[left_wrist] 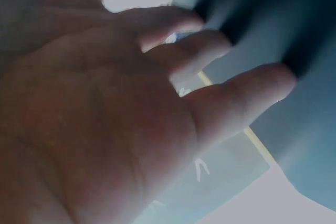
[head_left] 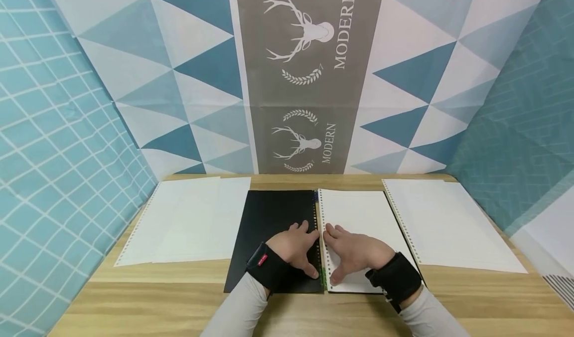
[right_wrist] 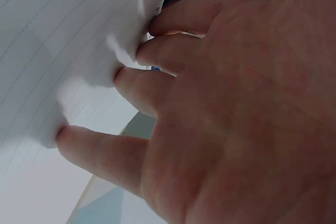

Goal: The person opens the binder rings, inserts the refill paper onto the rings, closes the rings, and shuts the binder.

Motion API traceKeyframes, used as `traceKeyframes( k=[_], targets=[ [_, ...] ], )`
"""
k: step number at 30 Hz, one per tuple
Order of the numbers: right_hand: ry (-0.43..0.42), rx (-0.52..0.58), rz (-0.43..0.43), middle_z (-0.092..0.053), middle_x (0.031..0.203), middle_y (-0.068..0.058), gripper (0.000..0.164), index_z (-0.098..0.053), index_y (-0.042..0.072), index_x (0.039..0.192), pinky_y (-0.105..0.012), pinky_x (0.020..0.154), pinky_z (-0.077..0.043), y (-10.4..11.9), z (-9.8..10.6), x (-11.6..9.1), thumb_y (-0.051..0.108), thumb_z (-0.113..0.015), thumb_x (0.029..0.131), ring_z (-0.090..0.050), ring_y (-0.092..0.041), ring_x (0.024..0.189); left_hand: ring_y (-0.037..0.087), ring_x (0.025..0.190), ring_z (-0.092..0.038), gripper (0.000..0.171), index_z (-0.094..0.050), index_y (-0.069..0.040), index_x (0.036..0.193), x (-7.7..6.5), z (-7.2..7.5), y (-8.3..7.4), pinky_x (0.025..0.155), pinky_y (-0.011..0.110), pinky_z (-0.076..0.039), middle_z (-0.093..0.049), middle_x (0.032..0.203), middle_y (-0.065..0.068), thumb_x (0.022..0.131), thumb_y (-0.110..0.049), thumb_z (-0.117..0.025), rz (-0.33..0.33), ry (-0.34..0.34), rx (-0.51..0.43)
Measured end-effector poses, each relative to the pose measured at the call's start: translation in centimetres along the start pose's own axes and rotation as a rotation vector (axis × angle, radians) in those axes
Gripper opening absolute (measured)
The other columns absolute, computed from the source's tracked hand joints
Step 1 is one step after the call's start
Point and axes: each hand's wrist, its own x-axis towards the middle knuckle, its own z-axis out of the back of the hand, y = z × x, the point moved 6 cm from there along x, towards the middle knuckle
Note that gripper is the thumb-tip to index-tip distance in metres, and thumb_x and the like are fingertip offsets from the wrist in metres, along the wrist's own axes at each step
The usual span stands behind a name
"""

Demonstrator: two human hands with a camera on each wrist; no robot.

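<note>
A loose-leaf binder lies spread flat, its black cover [head_left: 273, 210] on the left and white lined, punched paper [head_left: 363, 207] on the right. Coloured binding in blue, yellow and green shows along the middle. On the black side, my left hand [head_left: 289, 247] rests its fingertips near the row of holes. My right hand [head_left: 358, 251] presses spread fingertips on the paper beside its punched edge. In the left wrist view the fingers of the left hand [left_wrist: 105, 108] touch the dark cover. The right wrist view has the right hand [right_wrist: 226, 114] with fingertips against the lined sheet.
To the left lie overlapping white punched sheets [head_left: 188, 222] on the wooden table [head_left: 179, 297]. More punched sheets [head_left: 453, 225] lie to the right of the binder. A patterned backdrop [head_left: 305, 92] rises behind the table, with blue-green coverings at both sides.
</note>
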Motion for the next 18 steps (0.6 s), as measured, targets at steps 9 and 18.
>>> traceKeyframes(
  k=[9,18],
  targets=[
    [-0.002,-0.015,0.002,-0.018,0.163,-0.018,0.112,-0.028,0.001,0.152,-0.052,0.11,-0.036,0.07,-0.08,0.17,0.053,-0.081,0.069,-0.018,-0.034,0.147,0.035,0.141,-0.031,0.098,-0.041,-0.024,0.149,-0.18,-0.29,0.19,0.103,0.057,-0.042,-0.034,0.158,0.013,0.066,-0.059,-0.081,0.001,-0.005,-0.005],
    [-0.008,-0.012,0.031,-0.02,0.161,-0.021,0.109,-0.031,-0.001,0.15,-0.052,0.111,-0.034,0.0,0.21,0.21,0.052,-0.082,0.069,-0.021,-0.037,0.145,0.035,0.144,-0.027,0.101,-0.04,-0.024,0.149,-0.21,-0.03,0.44,0.107,0.059,-0.038,-0.03,0.16,0.014,0.065,-0.063,-0.08,-0.005,0.035,-0.056]
  ],
)
